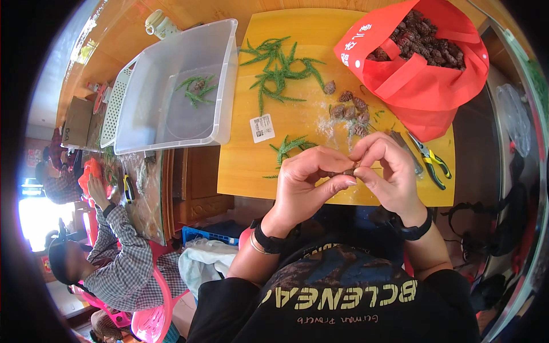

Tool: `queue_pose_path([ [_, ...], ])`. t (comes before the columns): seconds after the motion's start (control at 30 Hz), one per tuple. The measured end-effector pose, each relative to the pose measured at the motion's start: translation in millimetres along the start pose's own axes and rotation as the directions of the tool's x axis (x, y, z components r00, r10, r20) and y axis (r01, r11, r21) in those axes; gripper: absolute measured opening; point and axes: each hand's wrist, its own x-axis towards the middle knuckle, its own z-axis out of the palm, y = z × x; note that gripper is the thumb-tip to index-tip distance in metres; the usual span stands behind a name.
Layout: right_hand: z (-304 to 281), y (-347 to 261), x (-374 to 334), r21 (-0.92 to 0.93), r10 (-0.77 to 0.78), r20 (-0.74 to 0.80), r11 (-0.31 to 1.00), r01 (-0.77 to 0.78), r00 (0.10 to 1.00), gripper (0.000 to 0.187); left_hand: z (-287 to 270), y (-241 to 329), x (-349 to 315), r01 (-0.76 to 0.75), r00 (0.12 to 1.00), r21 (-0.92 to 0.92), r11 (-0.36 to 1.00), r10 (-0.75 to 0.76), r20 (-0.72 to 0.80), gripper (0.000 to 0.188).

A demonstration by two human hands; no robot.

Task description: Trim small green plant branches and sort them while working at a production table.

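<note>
Over the table's near edge, my left hand (306,183) and my right hand (392,174) meet, fingertips closed on a small brown pine cone (342,172) that is mostly hidden by the fingers. Just beyond my hands lie several loose pine cones (350,112) amid white crumbs. A green artificial sprig (293,146) lies close to my left hand, and more green sprigs (280,74) are spread farther back. Next to my right hand are a bundle of thin dark wires (407,150) and yellow-and-black pliers (430,160).
A red bag (420,106) full of pine cones stands at the far right. At left, a clear plastic bin (220,86) holds a sprig with a pine cone. A white label (262,128) lies on the yellow table (243,166). Another person (123,251) sits at the left.
</note>
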Motion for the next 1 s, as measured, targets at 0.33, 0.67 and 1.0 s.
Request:
queue_pose_path([
  [0.33, -9.9, -12.5, 1.0, -0.037, 0.204, 0.049, 0.979, -0.202, 0.978, 0.01, -1.9, -4.6, 0.9, 0.028, 0.999, 0.017, 0.999, -0.029, 0.017, 0.017],
  [0.67, -7.6, -20.5, 4.0, -0.148, 0.206, 0.016, 0.968, -0.201, 0.979, 0.009, -3.1, -3.5, 1.3, 0.086, 0.996, -0.095, 0.992, -0.084, 0.023, 0.019],
  [1.0, 1.4, -22.3, 3.4, -0.575, -0.212, -0.038, 0.804, 0.152, 0.977, 0.015, -1.8, -3.9, 2.2, 0.057, 0.998, -0.01, 0.998, -0.056, 0.013, 0.018],
])
